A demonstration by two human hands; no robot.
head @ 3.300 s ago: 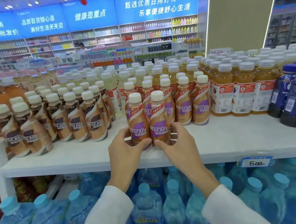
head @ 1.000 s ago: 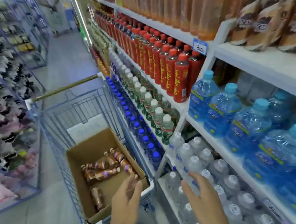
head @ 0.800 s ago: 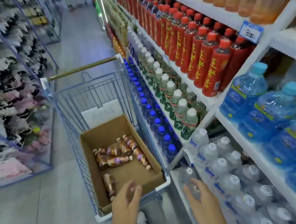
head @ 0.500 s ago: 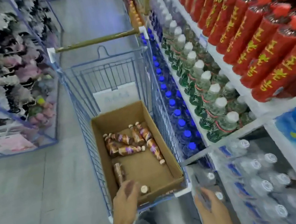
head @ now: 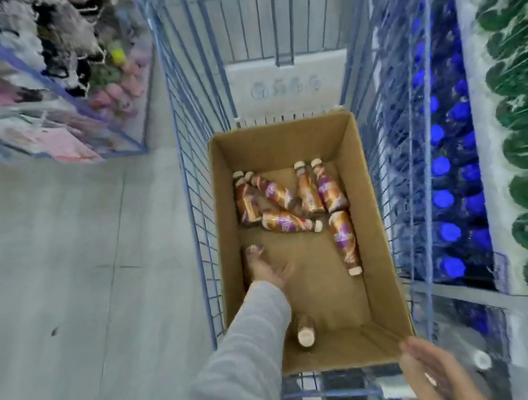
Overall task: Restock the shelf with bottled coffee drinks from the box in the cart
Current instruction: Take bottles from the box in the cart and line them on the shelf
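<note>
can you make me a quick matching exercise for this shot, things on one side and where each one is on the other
Things:
1. left hand
2. right hand
3. cardboard box
4. blue-capped bottles

Places:
A. on the shelf to the right of the cart
B. inside the blue wire cart
C. down in the box, on a coffee bottle
D. by the box's near right corner, outside it

Pairs: 1-C, 2-D, 3-B, 4-A

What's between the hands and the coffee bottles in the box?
Nothing visible. The left hand is already inside the open-topped box, on a bottle by its left wall. The right hand hovers outside the near right corner, with no lid or flap in its way.
</note>
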